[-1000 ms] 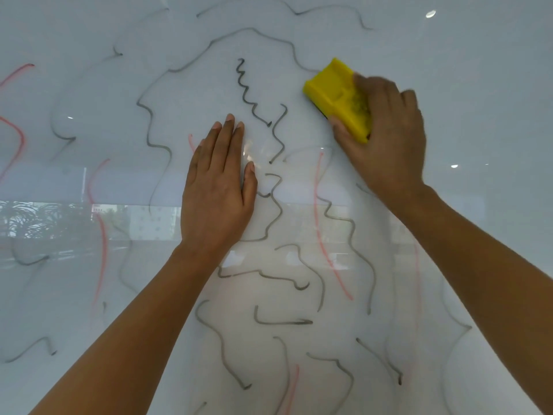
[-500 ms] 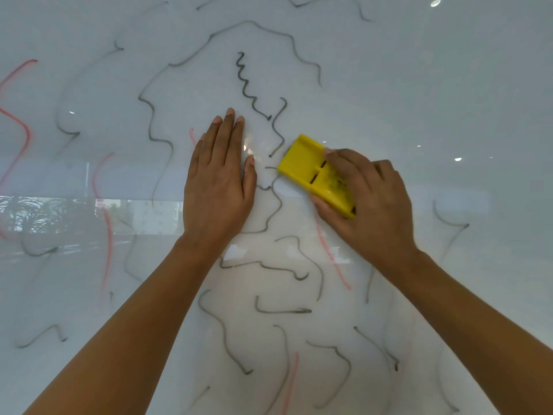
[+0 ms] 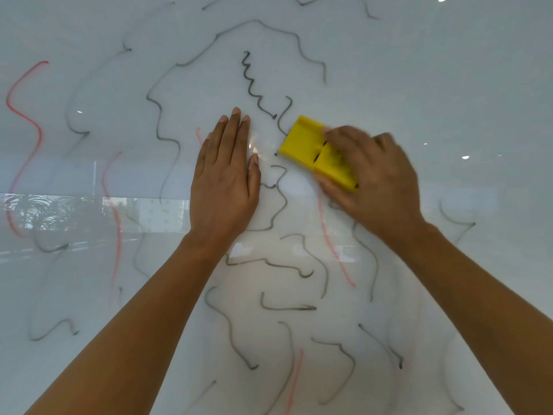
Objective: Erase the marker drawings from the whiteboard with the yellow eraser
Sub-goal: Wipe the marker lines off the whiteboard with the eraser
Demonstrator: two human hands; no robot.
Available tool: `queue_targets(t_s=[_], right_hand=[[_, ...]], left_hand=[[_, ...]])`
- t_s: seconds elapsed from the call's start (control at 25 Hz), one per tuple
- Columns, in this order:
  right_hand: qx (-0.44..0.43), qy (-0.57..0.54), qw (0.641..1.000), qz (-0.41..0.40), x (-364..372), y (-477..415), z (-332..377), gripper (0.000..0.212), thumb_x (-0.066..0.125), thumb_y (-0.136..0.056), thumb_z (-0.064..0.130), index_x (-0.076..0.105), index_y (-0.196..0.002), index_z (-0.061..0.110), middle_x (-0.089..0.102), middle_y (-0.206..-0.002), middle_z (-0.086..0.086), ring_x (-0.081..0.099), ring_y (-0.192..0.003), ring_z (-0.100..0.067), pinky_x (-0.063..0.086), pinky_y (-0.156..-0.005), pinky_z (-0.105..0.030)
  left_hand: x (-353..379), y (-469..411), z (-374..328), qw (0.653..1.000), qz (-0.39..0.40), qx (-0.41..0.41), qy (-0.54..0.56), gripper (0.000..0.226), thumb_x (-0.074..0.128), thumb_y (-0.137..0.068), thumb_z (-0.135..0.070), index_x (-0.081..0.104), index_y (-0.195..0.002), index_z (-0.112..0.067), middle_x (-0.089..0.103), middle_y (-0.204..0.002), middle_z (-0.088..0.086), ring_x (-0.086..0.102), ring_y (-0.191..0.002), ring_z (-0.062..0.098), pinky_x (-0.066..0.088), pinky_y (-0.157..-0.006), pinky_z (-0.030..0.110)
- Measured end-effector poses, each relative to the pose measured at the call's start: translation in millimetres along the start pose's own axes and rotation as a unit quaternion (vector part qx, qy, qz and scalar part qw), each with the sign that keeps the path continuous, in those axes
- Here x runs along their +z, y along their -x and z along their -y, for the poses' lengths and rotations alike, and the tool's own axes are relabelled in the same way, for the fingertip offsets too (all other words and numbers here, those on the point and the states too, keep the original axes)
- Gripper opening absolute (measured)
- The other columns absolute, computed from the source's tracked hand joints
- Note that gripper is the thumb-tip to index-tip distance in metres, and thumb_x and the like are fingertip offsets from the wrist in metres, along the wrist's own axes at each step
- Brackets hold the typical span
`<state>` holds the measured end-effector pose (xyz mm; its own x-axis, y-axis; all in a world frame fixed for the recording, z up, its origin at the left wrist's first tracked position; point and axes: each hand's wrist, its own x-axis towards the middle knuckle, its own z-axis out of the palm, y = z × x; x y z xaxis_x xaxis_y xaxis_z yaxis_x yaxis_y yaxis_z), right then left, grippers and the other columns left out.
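A glossy whiteboard (image 3: pixel 449 85) fills the view, covered with wavy black marker lines (image 3: pixel 254 85) and several faint red lines (image 3: pixel 27 121). My right hand (image 3: pixel 374 181) grips the yellow eraser (image 3: pixel 314 152) and presses it flat on the board, just right of centre; the hand is motion-blurred. The eraser's upper left end touches the lower tip of a short black squiggle (image 3: pixel 284 115). My left hand (image 3: pixel 224 181) lies flat on the board, fingers together and pointing up, a little left of the eraser.
Black squiggles (image 3: pixel 287 308) crowd the board below both hands, between my forearms. A red streak (image 3: pixel 335 250) runs down under my right hand. The upper right of the board (image 3: pixel 463 40) carries only ceiling-light reflections. Window reflections (image 3: pixel 45 214) show at mid left.
My right hand swept the eraser from the upper right down toward the centre, then nudged it slightly up. The black and red lines along that path are gone. My left hand stayed put.
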<state>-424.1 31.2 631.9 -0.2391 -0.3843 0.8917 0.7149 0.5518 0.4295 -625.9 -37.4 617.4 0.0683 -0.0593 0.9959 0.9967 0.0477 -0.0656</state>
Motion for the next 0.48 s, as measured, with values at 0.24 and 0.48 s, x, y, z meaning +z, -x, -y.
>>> queue_targets(t_s=[0.24,0.48], right_hand=[[0.148,-0.029,0.988,-0.026,14,-40,24,0.052,0.058,-0.088,0.041,0.052,-0.128,0.008,0.059,-0.123,-0.012,0.053,-0.092,-0.035,0.045,-0.070,-0.043],[0.244,-0.014,0.969,-0.033,15,-56,10,0.055,0.054,-0.088,0.045,0.049,-0.132,0.013,0.056,-0.127,-0.008,0.051,-0.099,-0.033,0.045,-0.072,-0.041]], left_hand=[[-1,0,0,1.000,0.000,-0.001,0.003,0.049,0.032,-0.101,-0.020,0.025,-0.147,-0.008,0.025,-0.156,0.009,0.020,-0.144,0.021,0.015,-0.119,0.033],[0,0,-1,1.000,0.003,0.002,-0.003,0.049,0.032,-0.101,-0.019,0.025,-0.147,-0.007,0.025,-0.156,0.010,0.020,-0.145,0.021,0.016,-0.120,0.035]])
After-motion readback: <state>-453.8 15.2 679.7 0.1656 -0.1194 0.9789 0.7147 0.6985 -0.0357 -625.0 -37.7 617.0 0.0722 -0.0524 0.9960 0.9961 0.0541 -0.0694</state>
